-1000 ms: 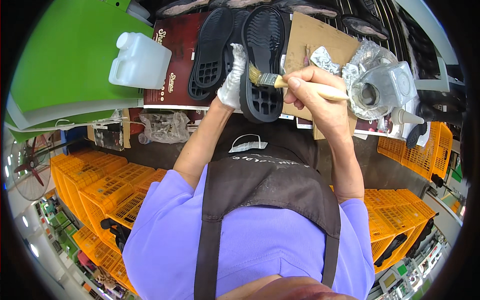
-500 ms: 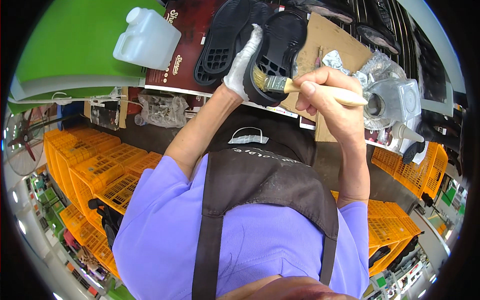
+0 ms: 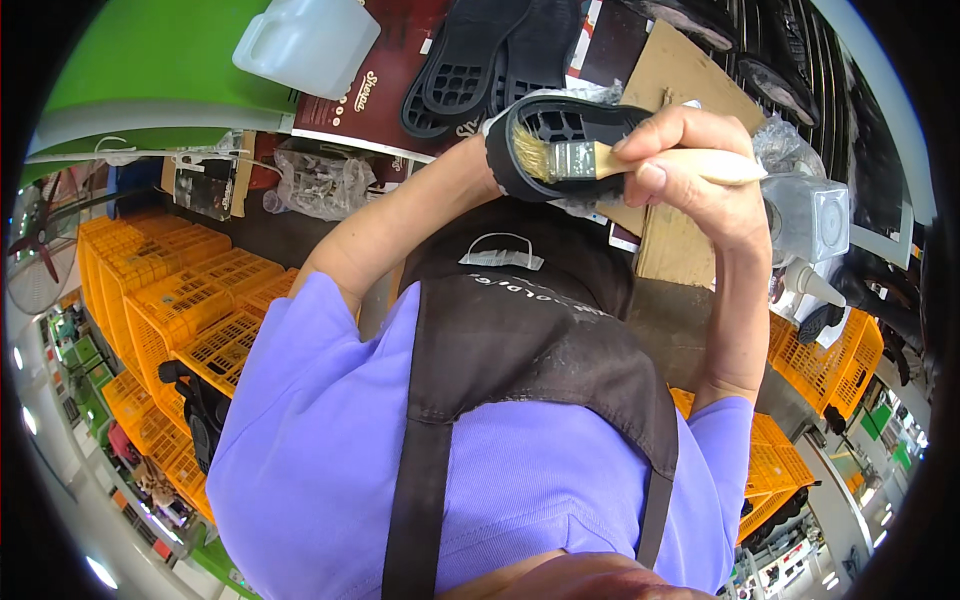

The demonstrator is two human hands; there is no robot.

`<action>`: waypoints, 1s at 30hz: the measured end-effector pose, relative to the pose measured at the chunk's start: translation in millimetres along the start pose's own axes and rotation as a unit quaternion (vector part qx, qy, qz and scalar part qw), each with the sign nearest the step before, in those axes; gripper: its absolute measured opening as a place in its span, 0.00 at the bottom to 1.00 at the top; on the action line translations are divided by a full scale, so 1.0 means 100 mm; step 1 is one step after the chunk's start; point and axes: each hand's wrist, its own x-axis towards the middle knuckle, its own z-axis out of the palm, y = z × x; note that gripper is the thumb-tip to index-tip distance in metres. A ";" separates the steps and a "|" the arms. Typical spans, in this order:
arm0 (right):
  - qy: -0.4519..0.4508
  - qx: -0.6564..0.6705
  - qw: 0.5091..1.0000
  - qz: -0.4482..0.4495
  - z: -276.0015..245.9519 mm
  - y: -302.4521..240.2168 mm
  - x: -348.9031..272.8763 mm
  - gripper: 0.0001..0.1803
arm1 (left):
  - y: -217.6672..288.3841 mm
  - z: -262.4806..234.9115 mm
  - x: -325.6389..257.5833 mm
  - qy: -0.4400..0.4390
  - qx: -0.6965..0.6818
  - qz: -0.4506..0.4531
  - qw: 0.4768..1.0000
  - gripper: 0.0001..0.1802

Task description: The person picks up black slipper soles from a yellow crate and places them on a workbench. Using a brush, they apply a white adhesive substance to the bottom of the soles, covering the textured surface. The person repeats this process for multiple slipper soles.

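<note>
A black shoe sole (image 3: pixel 565 120) with a grid of hollows at its heel is tilted in front of me. My left hand (image 3: pixel 482 165), in a whitish glove, holds it from beneath; most of the fingers are hidden behind the sole. My right hand (image 3: pixel 690 165) is closed round the pale wooden handle of a flat paintbrush (image 3: pixel 573 160). Its light bristles lie against the inside of the heel end, near the rim. Beyond the held sole, other black soles (image 3: pixel 465 60) rest on a dark red printed board (image 3: pixel 395 50).
A translucent white jug (image 3: pixel 310 45) stands on the green surface at the far left. To the right are brown cardboard (image 3: pixel 690 70), a clear plastic container (image 3: pixel 815 215) and crumpled plastic. Orange crates (image 3: pixel 190 290) are stacked on both sides; black shoes (image 3: pixel 780 85) line the far right.
The held sole has come nearer and turned, its toe end now pointing right. My left hand has slipped mostly behind it. The right hand and brush have shifted slightly right.
</note>
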 end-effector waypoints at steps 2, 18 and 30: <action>-0.034 -0.019 0.999 -0.016 -0.05 0.03 0.04 0.11 | 0.00 -0.01 0.00 -0.028 0.006 -0.006 1.000 0.15; -0.214 -0.050 0.975 0.042 -0.47 0.17 -0.03 0.07 | 0.03 -0.12 -0.18 0.123 -0.013 -0.122 0.985 0.18; -0.016 -0.154 0.982 -0.112 -0.58 -0.04 -0.60 0.08 | 0.18 0.11 0.07 0.121 -0.091 -0.199 0.968 0.34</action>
